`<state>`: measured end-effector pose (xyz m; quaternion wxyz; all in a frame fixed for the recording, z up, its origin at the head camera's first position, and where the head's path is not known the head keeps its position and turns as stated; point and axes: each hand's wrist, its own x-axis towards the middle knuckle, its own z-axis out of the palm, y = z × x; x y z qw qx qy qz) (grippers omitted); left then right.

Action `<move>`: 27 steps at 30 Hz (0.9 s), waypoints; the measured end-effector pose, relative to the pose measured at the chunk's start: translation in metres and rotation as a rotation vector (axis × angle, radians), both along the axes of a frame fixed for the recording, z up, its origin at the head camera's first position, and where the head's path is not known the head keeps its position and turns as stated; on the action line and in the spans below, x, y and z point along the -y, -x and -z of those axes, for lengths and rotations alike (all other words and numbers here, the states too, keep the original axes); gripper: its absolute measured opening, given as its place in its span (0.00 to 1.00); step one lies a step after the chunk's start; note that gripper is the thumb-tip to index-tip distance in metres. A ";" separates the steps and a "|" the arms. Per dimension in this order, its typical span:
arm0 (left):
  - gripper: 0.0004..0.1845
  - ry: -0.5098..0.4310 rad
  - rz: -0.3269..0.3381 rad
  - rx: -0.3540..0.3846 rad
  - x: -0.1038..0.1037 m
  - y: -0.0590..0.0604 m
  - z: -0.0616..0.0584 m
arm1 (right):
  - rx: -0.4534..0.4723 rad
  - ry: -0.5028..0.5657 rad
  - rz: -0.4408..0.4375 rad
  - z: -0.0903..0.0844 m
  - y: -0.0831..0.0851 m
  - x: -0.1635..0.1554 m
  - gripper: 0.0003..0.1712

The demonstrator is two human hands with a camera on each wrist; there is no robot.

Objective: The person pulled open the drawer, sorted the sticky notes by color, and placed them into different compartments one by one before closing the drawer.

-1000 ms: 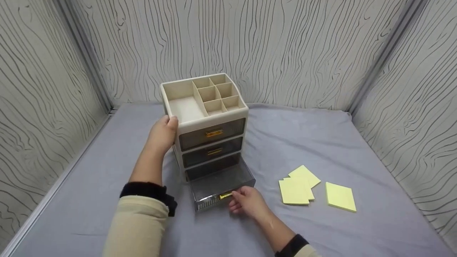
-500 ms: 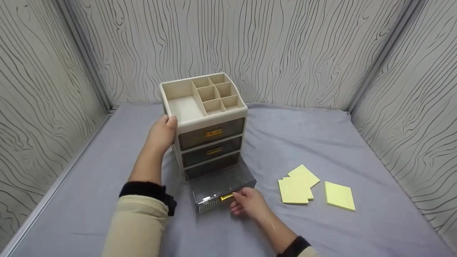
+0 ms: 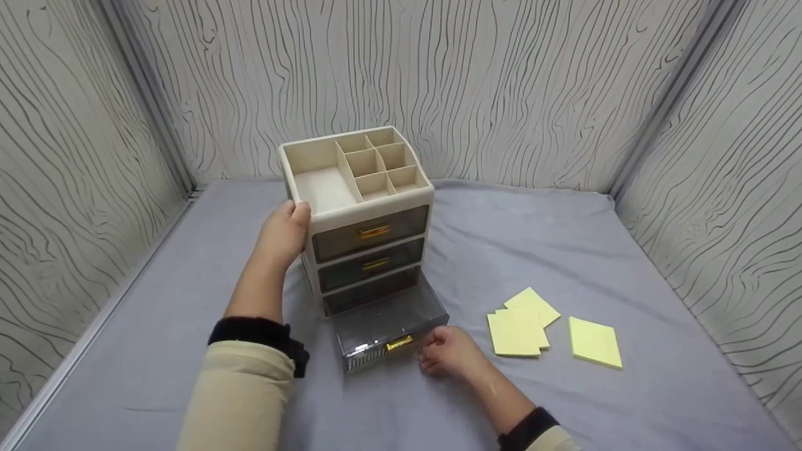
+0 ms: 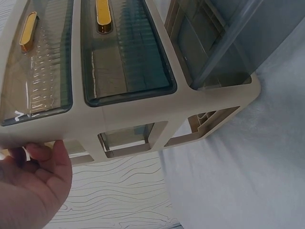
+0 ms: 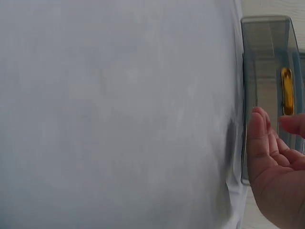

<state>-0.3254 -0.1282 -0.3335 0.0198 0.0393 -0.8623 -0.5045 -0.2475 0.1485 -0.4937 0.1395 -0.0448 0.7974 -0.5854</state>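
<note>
bottom drawer (image 3: pixel 390 326): pulled out toward the near side of the cream organiser (image 3: pixel 360 216), smoky grey and see-through, with nothing showing inside it; its long axis runs near-to-far along its slide, its front face lies across, left to right.
gold handle (image 3: pixel 399 343): in the middle of the drawer's near face, lying left to right; in the right wrist view it shows as a slim amber bar (image 5: pixel 286 98) just beyond the fingertips.
right hand (image 3: pixel 450 357): on the grey cloth (image 3: pixel 188 282) just right of and a touch nearer than the drawer front, fingers loosely curled and holding nothing; the handle lies to its left, close by but apart.
left hand (image 3: pixel 283 235): on the organiser's left wall near the top edge, thumb over the front corner, fingers wrapped to the side, bracing it; farther from the drawer front than the right hand.
upper two drawers (image 3: pixel 371 247): closed, each with its own gold handle.
top tray (image 3: pixel 354 169): one wide compartment on the left, six small ones on the right, all bare.
yellow note pads (image 3: pixel 523 326): on the cloth to the right of the right hand, a fanned cluster and a single pad (image 3: pixel 595 343) further right, well apart from the drawer.
</note>
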 end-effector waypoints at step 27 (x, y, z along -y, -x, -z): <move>0.15 -0.046 0.012 0.025 -0.001 -0.001 0.000 | -0.308 -1.073 0.304 -0.009 0.019 -0.092 0.31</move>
